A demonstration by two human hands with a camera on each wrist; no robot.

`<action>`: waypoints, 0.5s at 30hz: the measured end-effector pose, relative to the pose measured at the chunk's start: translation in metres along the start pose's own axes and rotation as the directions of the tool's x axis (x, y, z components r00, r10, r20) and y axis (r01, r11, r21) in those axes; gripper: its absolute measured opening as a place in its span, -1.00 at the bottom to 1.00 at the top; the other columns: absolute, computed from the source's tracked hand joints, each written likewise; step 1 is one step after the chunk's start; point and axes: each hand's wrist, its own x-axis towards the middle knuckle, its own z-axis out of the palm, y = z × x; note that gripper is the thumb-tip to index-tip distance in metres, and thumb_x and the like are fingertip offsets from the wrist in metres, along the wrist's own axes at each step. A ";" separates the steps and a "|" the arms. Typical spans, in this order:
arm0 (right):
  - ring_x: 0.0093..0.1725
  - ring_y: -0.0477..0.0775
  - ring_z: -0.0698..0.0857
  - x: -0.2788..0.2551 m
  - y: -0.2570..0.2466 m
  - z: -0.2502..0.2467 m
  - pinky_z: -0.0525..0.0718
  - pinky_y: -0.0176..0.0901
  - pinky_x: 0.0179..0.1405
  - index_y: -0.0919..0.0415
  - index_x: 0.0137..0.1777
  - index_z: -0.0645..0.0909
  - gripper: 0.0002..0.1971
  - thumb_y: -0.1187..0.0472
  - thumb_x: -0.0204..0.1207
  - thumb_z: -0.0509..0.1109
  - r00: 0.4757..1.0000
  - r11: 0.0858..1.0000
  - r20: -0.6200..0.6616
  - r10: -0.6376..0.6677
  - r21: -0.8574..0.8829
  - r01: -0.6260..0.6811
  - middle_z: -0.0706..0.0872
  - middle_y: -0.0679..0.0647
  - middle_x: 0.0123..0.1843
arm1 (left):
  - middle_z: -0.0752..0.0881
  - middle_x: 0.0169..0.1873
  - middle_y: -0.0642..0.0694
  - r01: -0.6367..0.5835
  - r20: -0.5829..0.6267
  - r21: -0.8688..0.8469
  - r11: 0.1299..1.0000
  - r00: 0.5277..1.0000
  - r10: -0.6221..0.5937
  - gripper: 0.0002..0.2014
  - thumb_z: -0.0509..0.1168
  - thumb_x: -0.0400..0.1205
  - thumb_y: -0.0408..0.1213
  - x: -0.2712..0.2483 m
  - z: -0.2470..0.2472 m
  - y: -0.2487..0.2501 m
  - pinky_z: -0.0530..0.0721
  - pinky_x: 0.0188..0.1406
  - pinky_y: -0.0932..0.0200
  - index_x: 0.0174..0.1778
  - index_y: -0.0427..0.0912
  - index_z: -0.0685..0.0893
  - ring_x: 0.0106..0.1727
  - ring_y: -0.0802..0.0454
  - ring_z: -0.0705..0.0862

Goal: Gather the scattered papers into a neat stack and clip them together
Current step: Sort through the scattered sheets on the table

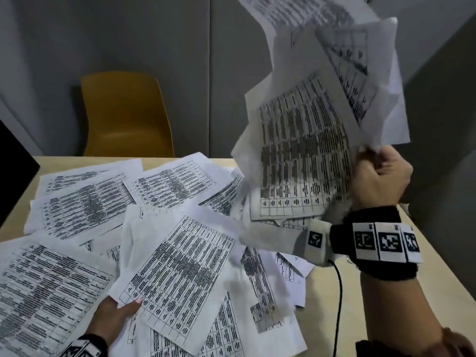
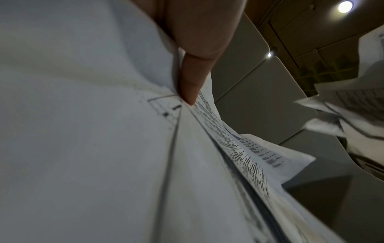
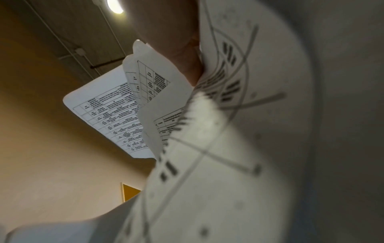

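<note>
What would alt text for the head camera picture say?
A right hand grips a messy bunch of printed sheets above a table, while the left hand pinches one of many scattered papers. A yellow chair stands behind.

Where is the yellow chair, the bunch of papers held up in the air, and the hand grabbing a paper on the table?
yellow chair [image 1: 123, 112], head view, backrest.
held bunch of papers [image 1: 304, 155], head view, front printed sheet.
left hand [image 1: 113, 318], head view, back of hand.

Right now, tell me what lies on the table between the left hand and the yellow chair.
Head view: overlapping printed sheets cover the table between left hand and yellow chair.
</note>
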 end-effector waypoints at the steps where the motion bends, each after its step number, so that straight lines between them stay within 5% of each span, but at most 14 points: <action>1: -0.59 -0.28 0.37 0.000 -0.002 0.005 0.26 -0.42 -0.53 0.20 -0.40 0.47 -0.82 0.28 0.44 0.27 1.000 0.999 0.010 -0.006 0.039 0.006 0.51 -0.26 -0.62 | 0.66 0.08 -0.22 0.003 0.004 0.003 1.000 1.000 -0.003 -0.48 0.38 0.51 -0.50 -0.001 0.000 0.001 0.45 0.27 -0.08 0.41 -0.28 0.49 0.13 -0.17 0.57; 5: -0.40 -0.13 0.41 -0.024 0.001 0.030 0.42 -0.19 -0.38 0.26 -0.32 0.62 -0.86 0.27 0.38 0.27 0.989 0.989 0.142 0.051 0.131 -0.070 0.53 0.01 -0.46 | 0.66 0.14 -0.31 -0.006 0.003 -0.044 0.999 1.000 0.006 -0.51 0.37 0.52 -0.50 -0.005 0.002 0.005 0.43 0.22 -0.03 0.39 -0.40 0.49 0.10 -0.16 0.55; 8: -0.45 -0.23 0.43 -0.067 0.023 0.048 0.45 -0.20 -0.33 0.14 -0.32 0.60 -0.90 0.27 0.41 0.33 0.930 0.953 0.267 0.253 0.098 -0.288 0.57 0.01 -0.41 | 0.59 0.15 -0.30 0.033 0.029 -0.130 0.991 0.999 -0.030 -0.56 0.34 0.54 -0.51 -0.011 0.003 0.011 0.39 0.20 -0.02 0.35 -0.46 0.47 0.14 -0.19 0.51; 11: -0.41 -0.08 0.56 -0.112 0.043 0.058 0.56 -0.14 -0.26 0.11 -0.29 0.65 -0.75 0.45 0.48 0.30 0.805 0.841 0.377 0.458 0.108 -0.530 0.66 0.08 -0.36 | 0.68 -0.05 -0.28 0.059 0.053 -0.170 0.984 0.997 -0.051 -0.92 0.31 0.56 -0.50 -0.024 0.000 0.025 0.40 0.15 0.00 -0.09 -0.30 0.56 0.07 -0.16 0.52; 13: -0.42 0.05 0.54 -0.137 0.049 0.060 0.55 -0.17 -0.39 0.16 -0.18 0.66 -0.77 0.46 0.51 0.26 0.696 0.746 0.444 0.564 0.087 -0.660 0.62 0.13 -0.36 | 0.54 -0.28 -0.10 0.081 0.026 -0.211 0.974 0.997 -0.078 -0.81 0.27 0.59 -0.49 -0.030 0.001 0.035 0.37 0.13 0.01 -0.29 -0.20 0.46 0.03 -0.07 0.44; 15: -0.57 0.01 0.46 -0.160 0.055 0.064 0.46 -0.27 -0.60 0.24 -0.14 0.65 -0.80 0.45 0.55 0.22 0.606 0.686 0.503 0.616 0.036 -0.727 0.53 0.10 -0.40 | 0.49 -0.30 -0.08 0.074 0.004 -0.242 0.967 0.997 -0.075 -0.78 0.30 0.60 -0.41 -0.026 0.003 0.030 0.33 0.03 0.09 -0.32 -0.20 0.43 -0.01 -0.05 0.43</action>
